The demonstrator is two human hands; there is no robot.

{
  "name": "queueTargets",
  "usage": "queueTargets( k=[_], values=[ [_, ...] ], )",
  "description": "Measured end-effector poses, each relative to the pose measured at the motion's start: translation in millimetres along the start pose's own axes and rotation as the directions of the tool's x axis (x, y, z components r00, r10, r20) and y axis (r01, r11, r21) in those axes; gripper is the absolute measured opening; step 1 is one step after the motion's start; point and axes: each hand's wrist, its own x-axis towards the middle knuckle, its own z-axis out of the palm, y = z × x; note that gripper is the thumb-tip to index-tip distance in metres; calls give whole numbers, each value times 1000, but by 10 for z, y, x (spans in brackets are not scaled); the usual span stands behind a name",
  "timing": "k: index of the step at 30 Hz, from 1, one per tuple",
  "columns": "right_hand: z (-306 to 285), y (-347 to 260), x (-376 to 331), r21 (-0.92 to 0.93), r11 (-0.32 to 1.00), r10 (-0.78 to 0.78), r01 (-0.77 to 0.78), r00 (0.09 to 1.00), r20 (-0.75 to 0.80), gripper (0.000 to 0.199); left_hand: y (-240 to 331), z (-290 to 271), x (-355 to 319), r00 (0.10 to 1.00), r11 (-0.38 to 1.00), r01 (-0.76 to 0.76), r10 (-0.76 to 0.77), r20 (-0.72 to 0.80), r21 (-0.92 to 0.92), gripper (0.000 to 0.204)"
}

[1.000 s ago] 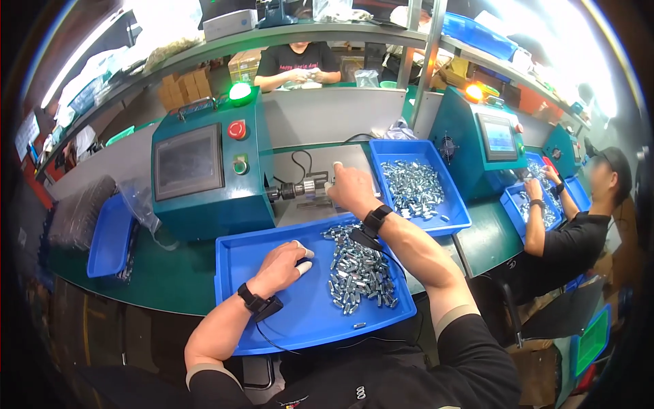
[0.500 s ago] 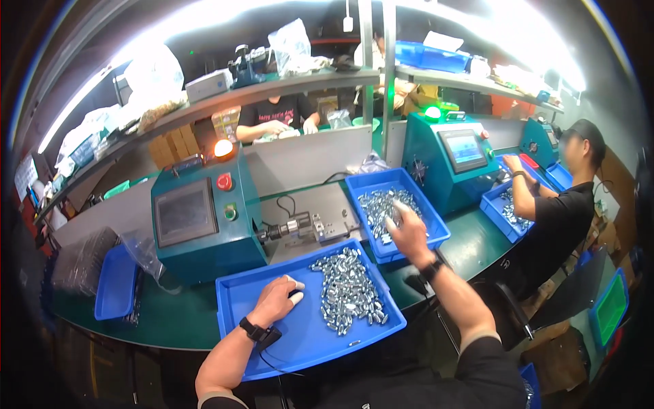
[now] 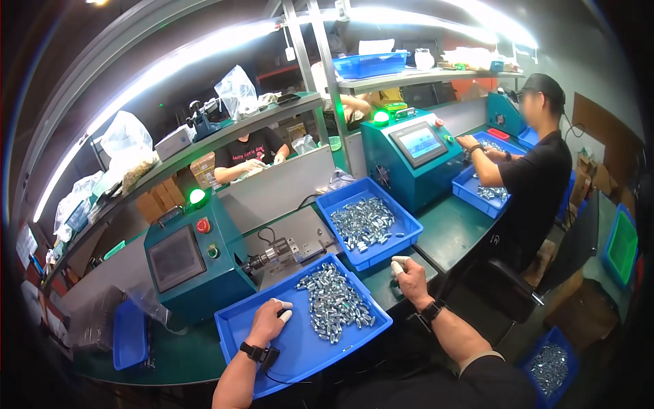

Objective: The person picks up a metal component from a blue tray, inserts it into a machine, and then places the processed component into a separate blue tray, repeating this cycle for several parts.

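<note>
My left hand [image 3: 268, 323], with white covers on thumb and forefinger, is over the bare left part of the near blue tray [image 3: 238, 341]. Its fingers are curled; whatever they may hold is hidden. A heap of small shiny metal cylindrical parts [image 3: 334, 303] fills the tray's right side. Beside the front corner of a second blue tray [image 3: 368, 261], my right hand [image 3: 411, 282] is closed, its white-covered thumb and forefinger together. I cannot make out anything in that pinch. More of the same metal parts [image 3: 361, 221] lie in this second tray.
A green machine [image 3: 194, 255] with a screen, lit green lamp and metal chuck [image 3: 272, 253] stands behind the near tray. Another green machine [image 3: 409, 160] is farther right. A co-worker [image 3: 538, 177] sits at the right; another person [image 3: 248, 153] works behind the partition. A shelf runs above.
My right hand has drawn back from over the second tray's parts, its fingers now closed. The near machine's lamp went from orange to green. The view has turned; my left hand stays over the tray.
</note>
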Motion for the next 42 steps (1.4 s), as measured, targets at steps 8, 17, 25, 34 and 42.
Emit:
queueTargets(
  k=[8,17,25,34,42],
  values=[
    [53,72,-21,-21,1000,-17,16,998,-65,28,-46,-26,11,1000,1000,-11,12,21,-11,22],
    [39,57,-121,-175,984,-45,39,999,-30,26,-87,4,-146,995,994,-98,97,-20,-54,20],
    [-32,-32,55,-144,988,-53,52,999,-3,25,-36,-19,26,976,978,-203,199,-84,-47,20],
    [-70,123,-90,-93,996,18,-13,998,56,27,127,-37,58,996,996,-86,87,-25,26,34],
    [-80,25,-169,-80,997,-14,22,996,93,28,133,288,553,974,943,-211,226,-28,257,29]
  ],
)
